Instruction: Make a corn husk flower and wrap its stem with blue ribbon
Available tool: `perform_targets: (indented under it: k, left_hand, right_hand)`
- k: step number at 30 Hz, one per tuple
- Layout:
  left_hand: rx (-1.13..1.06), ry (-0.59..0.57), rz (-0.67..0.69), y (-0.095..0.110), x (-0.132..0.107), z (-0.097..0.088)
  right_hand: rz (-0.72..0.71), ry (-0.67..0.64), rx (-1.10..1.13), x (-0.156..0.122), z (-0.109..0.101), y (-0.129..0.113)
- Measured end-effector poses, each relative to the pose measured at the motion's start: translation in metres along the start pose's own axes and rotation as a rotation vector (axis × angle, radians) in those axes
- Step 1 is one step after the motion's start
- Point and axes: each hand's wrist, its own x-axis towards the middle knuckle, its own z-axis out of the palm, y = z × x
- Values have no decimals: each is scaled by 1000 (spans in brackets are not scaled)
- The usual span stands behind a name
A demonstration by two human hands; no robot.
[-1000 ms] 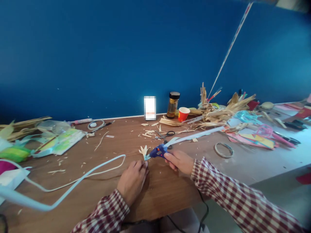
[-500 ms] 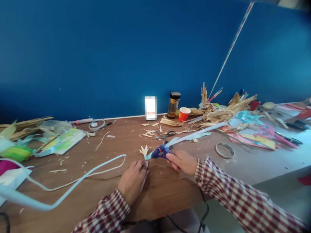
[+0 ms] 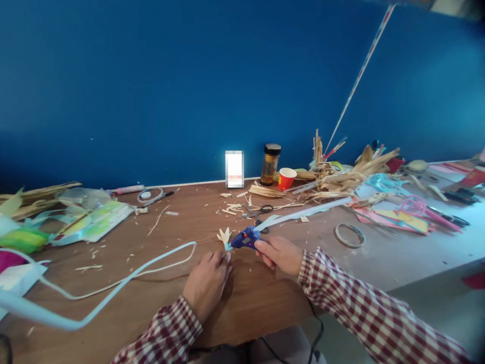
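Note:
In the head view, my right hand (image 3: 281, 253) is wrapped around the handle of a blue glue gun (image 3: 245, 239), a small red light glowing on its side. A long whitish strip (image 3: 306, 212) stretches from behind the gun toward the right. The gun's front end is at the base of a small pale flower (image 3: 225, 235) with pointed petals, apparently of dried husk. My left hand (image 3: 208, 279) rests low on the table with fingers closed at the flower's base; the fingertips are mostly hidden. Whether the nozzle touches the flower I cannot tell.
Scissors (image 3: 261, 211), husk scraps (image 3: 232, 208), a dark-lidded jar (image 3: 270, 164) and a red paper cup (image 3: 287, 179) stand beyond my hands. A ring (image 3: 349, 235) and a husk pile (image 3: 341, 179) lie right. A white cord (image 3: 129, 278) loops at left.
My right hand has brought the glue gun slightly left, closer to the flower's base. My left hand and the flower have stayed nearly in place.

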Motion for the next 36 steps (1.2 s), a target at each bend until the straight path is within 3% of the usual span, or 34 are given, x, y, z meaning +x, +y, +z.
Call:
perform_targets:
  k: [36]
  left_hand:
    - [58,-13,19,-1,1,-1]
  right_hand:
    - [-33,38,50,-3,-2,10]
